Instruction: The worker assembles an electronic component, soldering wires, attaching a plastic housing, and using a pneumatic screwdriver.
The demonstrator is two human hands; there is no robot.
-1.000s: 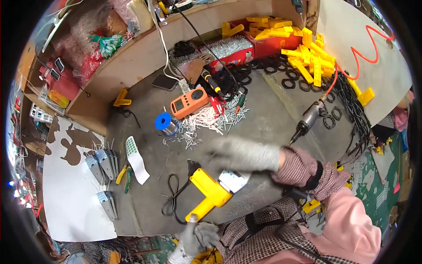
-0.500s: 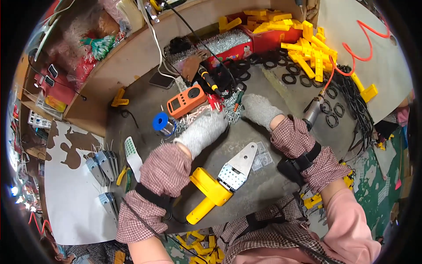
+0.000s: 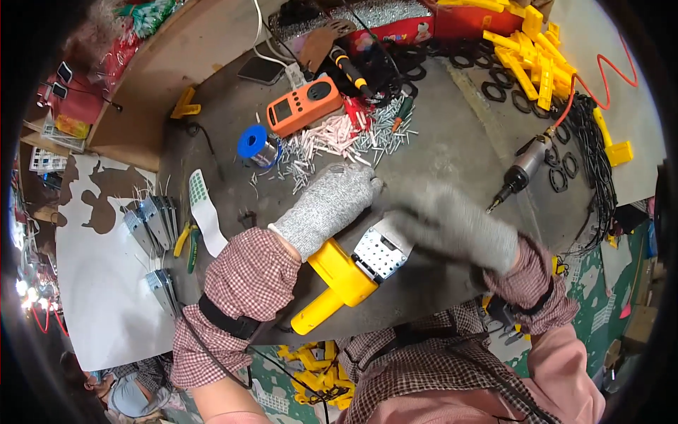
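Observation:
My left hand (image 3: 330, 205), in a grey knit glove, is just in front of a heap of silver screws (image 3: 385, 138). Its fingers are curled together; anything between them is too small to make out. My right hand (image 3: 455, 226), gloved alike, is smeared by motion over the grey metal plate (image 3: 393, 231), hiding most of it. That plate joins a small white board with dark dots (image 3: 382, 253), attached to a yellow plastic housing (image 3: 337, 272) with a thick handle, lying on the table below my hands.
Behind the hands lie pale pink sleeves (image 3: 328, 134), an orange meter (image 3: 304, 108), a blue-rimmed wire spool (image 3: 258, 145) and a green-handled screwdriver (image 3: 403, 113). A power driver (image 3: 522, 169) on a red coiled hose rests at right, near black rings (image 3: 494, 92) and yellow parts (image 3: 540, 60). Pliers (image 3: 188, 246) lie left.
Both hands have drawn back from the screw heap toward me. The right hand has swept down over the metal plate; the left has moved slightly nearer the housing. The view has shifted too.

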